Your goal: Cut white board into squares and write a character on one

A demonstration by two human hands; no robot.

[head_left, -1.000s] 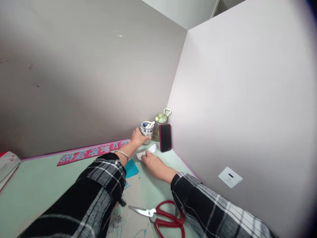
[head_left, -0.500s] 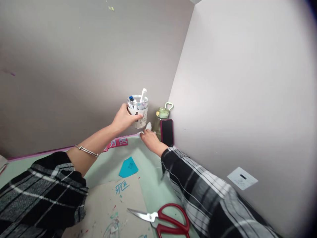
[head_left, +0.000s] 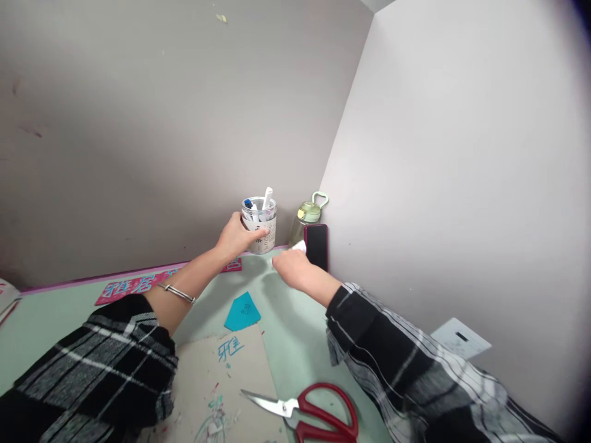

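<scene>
My left hand (head_left: pixel 239 237) is wrapped round a clear jar (head_left: pixel 265 241) with a printed paper label. Several white markers (head_left: pixel 267 200) and a blue-capped one stand in the jar, held upright near the back wall. To the right of it, my right hand (head_left: pixel 293 266) is closed on a crumpled white tissue (head_left: pixel 300 247), mostly hidden by the fingers. Just behind that hand are a green water bottle (head_left: pixel 308 213) and a phone (head_left: pixel 316 246) leaning upright in the corner.
Red-handled scissors (head_left: pixel 302 409) lie half open on a marked cardboard sheet (head_left: pixel 249 369). A blue paper piece (head_left: pixel 242 312) and pink lettered strips (head_left: pixel 124 288) lie on the pale green table (head_left: pixel 295 332). Walls close off the back and right; a white card (head_left: pixel 460 338) is on the right wall.
My right hand has drawn back from the table's rear corner toward me with the tissue. The jar in my left hand is slightly lower, and the view has shifted a little.
</scene>
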